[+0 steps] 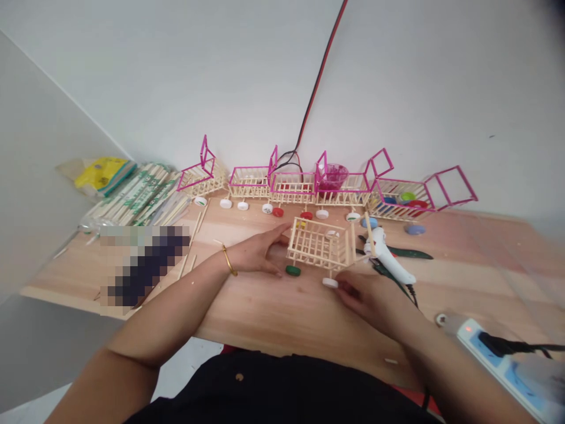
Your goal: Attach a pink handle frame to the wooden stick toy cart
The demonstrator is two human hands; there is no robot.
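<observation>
A small cart of bare wooden sticks stands on the table in front of me, with bottle caps as wheels. Its near wheels are a green cap and a white cap; yellow and white caps show at its far side. My left hand is beside the cart's left end, its fingers spread and thumb stretched toward the green cap. At the lower right, my right hand has its fingers curled together, the tips at the edge of the white cap. The upright handle part leans near a white glue gun.
Several finished-looking carts with magenta rims line the wall. Bundles of wrapped chopsticks and a yellow bag lie left. Green-handled pliers sit behind the glue gun; a power strip is at the right.
</observation>
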